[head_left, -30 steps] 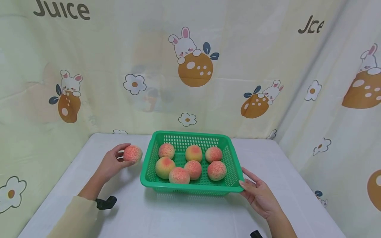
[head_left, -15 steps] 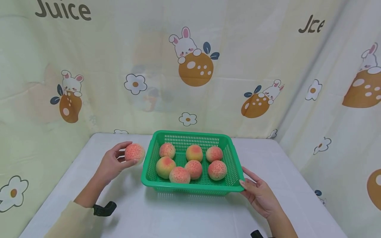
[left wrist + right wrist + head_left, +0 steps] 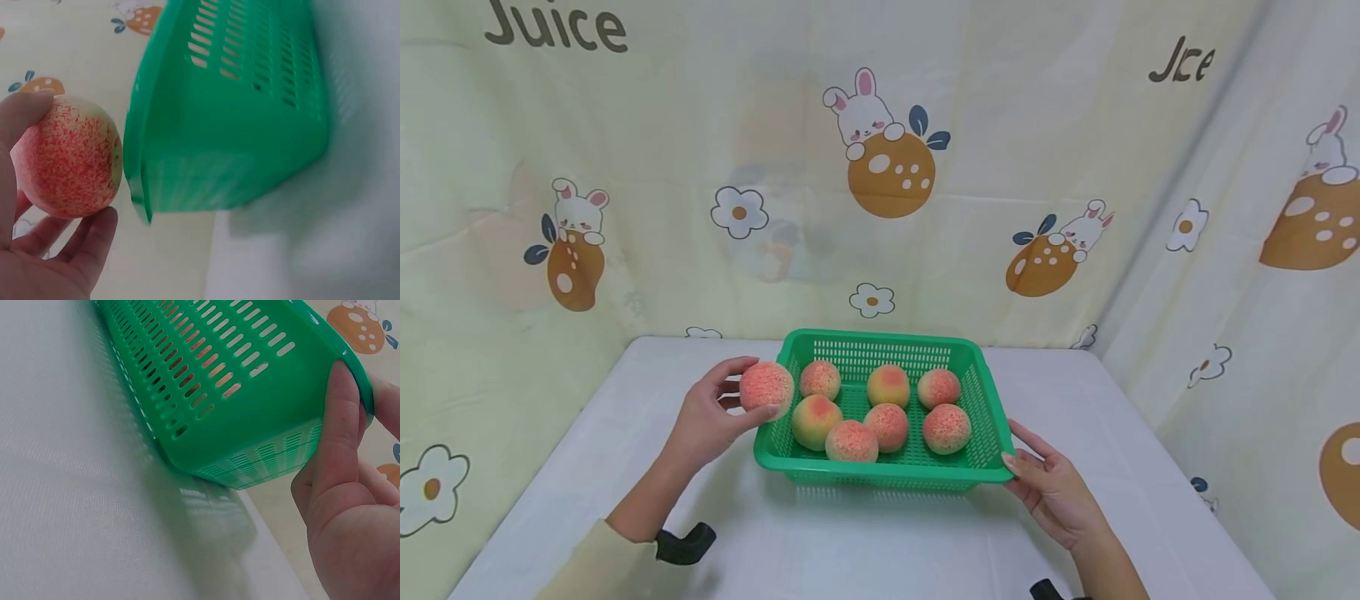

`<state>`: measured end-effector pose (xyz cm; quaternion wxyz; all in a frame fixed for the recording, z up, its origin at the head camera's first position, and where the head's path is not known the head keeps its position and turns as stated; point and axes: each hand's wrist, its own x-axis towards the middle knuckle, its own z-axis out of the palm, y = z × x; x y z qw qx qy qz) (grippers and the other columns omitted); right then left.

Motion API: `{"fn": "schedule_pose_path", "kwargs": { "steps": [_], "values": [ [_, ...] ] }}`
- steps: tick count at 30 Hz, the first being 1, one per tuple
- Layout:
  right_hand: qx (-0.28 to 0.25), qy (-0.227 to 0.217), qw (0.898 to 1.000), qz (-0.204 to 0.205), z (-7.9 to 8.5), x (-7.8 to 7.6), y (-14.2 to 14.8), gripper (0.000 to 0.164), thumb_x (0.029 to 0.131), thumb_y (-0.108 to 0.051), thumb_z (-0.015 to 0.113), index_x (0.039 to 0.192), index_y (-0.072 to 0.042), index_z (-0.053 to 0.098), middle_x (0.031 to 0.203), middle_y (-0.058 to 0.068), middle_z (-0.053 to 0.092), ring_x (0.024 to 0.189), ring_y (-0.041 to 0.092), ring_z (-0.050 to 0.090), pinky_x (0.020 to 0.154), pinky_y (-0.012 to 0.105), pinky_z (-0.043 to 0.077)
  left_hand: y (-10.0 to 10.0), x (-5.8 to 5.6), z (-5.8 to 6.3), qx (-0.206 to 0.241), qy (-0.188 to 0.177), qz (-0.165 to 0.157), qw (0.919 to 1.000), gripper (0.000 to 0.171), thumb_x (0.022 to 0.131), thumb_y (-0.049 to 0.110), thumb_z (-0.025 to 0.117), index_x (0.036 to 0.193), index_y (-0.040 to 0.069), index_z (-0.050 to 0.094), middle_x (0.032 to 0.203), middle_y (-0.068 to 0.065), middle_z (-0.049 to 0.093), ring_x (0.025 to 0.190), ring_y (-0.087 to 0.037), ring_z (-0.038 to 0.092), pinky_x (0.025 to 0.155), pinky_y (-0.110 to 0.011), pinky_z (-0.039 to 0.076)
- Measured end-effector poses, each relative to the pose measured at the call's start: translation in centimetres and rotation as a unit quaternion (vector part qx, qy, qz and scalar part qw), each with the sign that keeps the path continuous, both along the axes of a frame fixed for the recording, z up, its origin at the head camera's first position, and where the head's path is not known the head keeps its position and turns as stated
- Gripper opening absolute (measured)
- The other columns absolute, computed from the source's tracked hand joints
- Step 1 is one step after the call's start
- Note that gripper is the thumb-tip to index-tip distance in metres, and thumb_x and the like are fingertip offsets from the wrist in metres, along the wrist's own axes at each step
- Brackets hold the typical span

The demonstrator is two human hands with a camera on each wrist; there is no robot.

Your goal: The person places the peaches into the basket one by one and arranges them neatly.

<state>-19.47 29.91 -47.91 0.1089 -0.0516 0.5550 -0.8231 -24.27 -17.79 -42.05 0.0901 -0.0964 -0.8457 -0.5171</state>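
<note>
My left hand (image 3: 709, 421) holds a red-speckled peach (image 3: 767, 390) between thumb and fingers, at the left rim of a green plastic basket (image 3: 880, 472). In the left wrist view the peach (image 3: 72, 159) is level with the basket's rim (image 3: 139, 131), just outside or over it. My right hand (image 3: 1056, 492) pinches the basket's near right corner; in the right wrist view its fingers (image 3: 342, 419) lie against the outer wall (image 3: 269, 394) under the rim. Several peaches (image 3: 888, 427) lie inside the basket, some touching each other.
The basket stands on a white-covered table (image 3: 880, 550). A patterned curtain (image 3: 775, 275) with rabbits and flowers hangs behind and along the sides. Black straps with camera mounts (image 3: 685, 544) are on the wrists.
My left hand has moved right with the peach, from beside the basket to its left rim. The right hand and basket have stayed in place.
</note>
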Motion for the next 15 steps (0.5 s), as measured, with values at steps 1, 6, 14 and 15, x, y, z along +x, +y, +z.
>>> {"fn": "schedule_pose_path", "kwargs": {
  "steps": [1,6,14,15],
  "values": [
    [-0.001,0.001,1.000,0.000,0.0,0.0,0.0,0.059,0.102,0.001,0.057,0.157,-0.015,0.040,0.116,0.005,0.073,0.103,0.014,0.074,0.092,0.029,0.059,0.4,0.0,0.1,0.000,0.002,-0.001,1.0000,0.073,0.083,0.028,0.087,0.145,0.015,0.052,0.136,-0.011,0.059,0.113,-0.033,0.063,0.084,-0.031,0.060],
    [0.006,0.001,1.000,-0.009,-0.2,-0.1,0.0,0.058,0.102,0.001,0.056,0.156,-0.016,0.041,0.116,0.004,0.073,0.103,0.013,0.074,0.091,0.028,0.059,2.3,0.0,0.7,-0.005,0.006,-0.012,0.9999,0.072,0.082,0.027,0.088,0.144,0.015,0.053,0.135,-0.010,0.060,0.111,-0.031,0.063,0.089,-0.041,0.061],
    [0.004,0.005,1.000,-0.003,-0.2,0.0,-0.1,0.059,0.103,0.002,0.055,0.157,-0.014,0.039,0.118,0.005,0.073,0.105,0.014,0.074,0.092,0.029,0.059,5.7,0.2,1.3,-0.011,-0.002,-0.048,0.9988,0.072,0.078,0.032,0.090,0.140,0.019,0.056,0.129,-0.007,0.062,0.108,-0.028,0.065,0.087,-0.040,0.061],
    [0.003,0.006,1.000,-0.003,-0.1,0.0,-0.1,0.059,0.103,0.002,0.055,0.158,-0.014,0.039,0.118,0.005,0.073,0.105,0.014,0.074,0.092,0.029,0.059,6.1,0.3,1.3,-0.011,-0.001,-0.052,0.9986,0.072,0.078,0.032,0.090,0.140,0.020,0.056,0.129,-0.006,0.063,0.107,-0.028,0.065,0.087,-0.040,0.061]
  ]
}}
